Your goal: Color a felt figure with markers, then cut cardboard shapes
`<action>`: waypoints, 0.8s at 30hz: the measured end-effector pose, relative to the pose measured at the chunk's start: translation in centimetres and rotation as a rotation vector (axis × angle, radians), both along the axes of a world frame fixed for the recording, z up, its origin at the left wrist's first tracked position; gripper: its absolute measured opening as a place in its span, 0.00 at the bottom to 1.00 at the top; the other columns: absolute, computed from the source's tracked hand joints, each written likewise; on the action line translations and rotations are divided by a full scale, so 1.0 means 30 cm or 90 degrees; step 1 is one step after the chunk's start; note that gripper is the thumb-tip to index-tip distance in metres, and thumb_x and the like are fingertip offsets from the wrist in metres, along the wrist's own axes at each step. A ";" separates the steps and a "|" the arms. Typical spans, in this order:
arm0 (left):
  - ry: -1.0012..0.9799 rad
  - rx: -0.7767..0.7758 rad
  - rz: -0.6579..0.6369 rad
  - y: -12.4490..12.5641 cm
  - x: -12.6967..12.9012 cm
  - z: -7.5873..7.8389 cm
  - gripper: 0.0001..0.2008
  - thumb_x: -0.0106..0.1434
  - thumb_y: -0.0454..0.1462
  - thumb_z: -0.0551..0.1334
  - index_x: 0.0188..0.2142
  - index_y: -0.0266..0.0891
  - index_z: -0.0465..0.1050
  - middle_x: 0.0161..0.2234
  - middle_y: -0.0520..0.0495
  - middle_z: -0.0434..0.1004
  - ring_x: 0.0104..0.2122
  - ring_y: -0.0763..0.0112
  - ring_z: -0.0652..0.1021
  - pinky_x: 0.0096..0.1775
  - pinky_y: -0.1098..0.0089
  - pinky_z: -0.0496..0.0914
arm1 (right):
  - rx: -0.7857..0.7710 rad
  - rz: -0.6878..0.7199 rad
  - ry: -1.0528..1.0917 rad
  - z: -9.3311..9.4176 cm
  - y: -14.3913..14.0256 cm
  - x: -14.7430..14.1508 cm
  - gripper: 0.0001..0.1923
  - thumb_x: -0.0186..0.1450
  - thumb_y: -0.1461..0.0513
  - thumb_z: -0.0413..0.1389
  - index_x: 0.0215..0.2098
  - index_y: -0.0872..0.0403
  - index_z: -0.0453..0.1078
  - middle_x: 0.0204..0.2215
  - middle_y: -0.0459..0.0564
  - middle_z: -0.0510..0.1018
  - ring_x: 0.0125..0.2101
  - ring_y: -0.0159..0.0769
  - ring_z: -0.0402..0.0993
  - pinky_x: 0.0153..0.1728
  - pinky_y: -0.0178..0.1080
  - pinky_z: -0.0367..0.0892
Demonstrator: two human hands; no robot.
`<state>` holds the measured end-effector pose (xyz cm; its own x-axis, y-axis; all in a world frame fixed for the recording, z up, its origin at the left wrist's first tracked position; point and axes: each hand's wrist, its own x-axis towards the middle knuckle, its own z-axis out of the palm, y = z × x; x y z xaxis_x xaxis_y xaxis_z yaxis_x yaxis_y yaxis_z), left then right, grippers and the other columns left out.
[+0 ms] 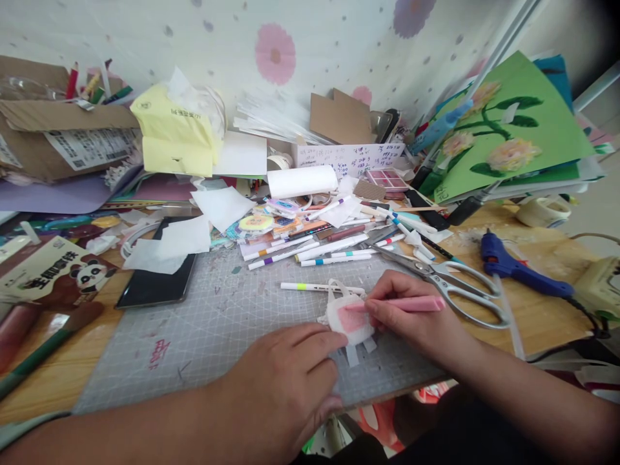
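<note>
A small rounded white paper craft piece (359, 332) with a pink patch in its middle lies near the front edge of the grey cutting mat (203, 336). White strips stick out from its top and bottom. My right hand (411, 316) pinches a pink marker (411, 303), its tip resting on the pink patch. From the left, the index fingertip of my left hand (290, 368) presses on the piece's lower left edge and holds it against the mat; the other fingers are curled. Just behind the piece lies a white marker with a yellow-green band (305, 286).
Scissors (450, 281) and a blue glue gun (518, 261) lie to the right. Several markers (334, 245) and scraps heap at the back. A black phone (159, 284) under paper pieces and a brush (48, 349) are on the left. A yellow tissue pack (177, 129) stands behind.
</note>
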<state>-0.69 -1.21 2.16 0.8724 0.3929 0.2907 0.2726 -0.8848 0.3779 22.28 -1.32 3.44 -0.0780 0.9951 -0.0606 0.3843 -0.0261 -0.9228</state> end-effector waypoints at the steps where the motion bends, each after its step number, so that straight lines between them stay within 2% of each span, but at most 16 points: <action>1: 0.002 0.000 0.004 0.000 0.001 0.002 0.05 0.65 0.34 0.57 0.36 0.37 0.71 0.52 0.42 0.74 0.50 0.60 0.74 0.53 0.61 0.71 | -0.007 0.001 0.009 0.002 0.000 -0.001 0.08 0.57 0.59 0.59 0.24 0.53 0.67 0.19 0.44 0.73 0.19 0.31 0.67 0.21 0.33 0.63; 8: 0.011 -0.010 0.006 0.001 0.003 0.010 0.06 0.65 0.35 0.57 0.37 0.36 0.72 0.52 0.42 0.74 0.49 0.59 0.74 0.52 0.60 0.72 | -0.001 -0.009 -0.004 -0.003 -0.001 -0.012 0.08 0.57 0.58 0.59 0.24 0.53 0.67 0.19 0.44 0.73 0.19 0.31 0.67 0.21 0.33 0.63; 17: 0.010 -0.006 0.007 -0.005 0.001 0.009 0.06 0.64 0.35 0.57 0.37 0.37 0.72 0.52 0.42 0.74 0.50 0.60 0.74 0.53 0.61 0.70 | -0.014 0.025 -0.022 0.013 -0.009 -0.007 0.08 0.57 0.59 0.59 0.23 0.52 0.68 0.17 0.43 0.73 0.19 0.31 0.66 0.20 0.33 0.61; 21: -0.026 0.066 0.013 0.002 0.007 -0.022 0.08 0.66 0.38 0.58 0.34 0.36 0.71 0.49 0.42 0.75 0.48 0.63 0.74 0.53 0.65 0.69 | -0.043 -0.020 0.063 -0.015 -0.016 0.037 0.11 0.59 0.57 0.60 0.23 0.52 0.69 0.16 0.43 0.74 0.18 0.31 0.67 0.21 0.33 0.60; 24: -0.139 0.183 -0.011 0.015 0.006 -0.055 0.15 0.69 0.43 0.53 0.32 0.37 0.71 0.44 0.44 0.78 0.37 0.67 0.77 0.41 0.69 0.73 | -0.065 -0.034 0.140 -0.054 -0.020 0.071 0.13 0.58 0.53 0.62 0.23 0.52 0.69 0.14 0.42 0.72 0.16 0.30 0.64 0.18 0.33 0.57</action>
<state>-0.51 -0.76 0.51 0.7830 0.2543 0.5677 0.1976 -0.9670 0.1607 24.40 -1.93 1.82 -0.0483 0.9878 -0.1481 0.1698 -0.1380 -0.9758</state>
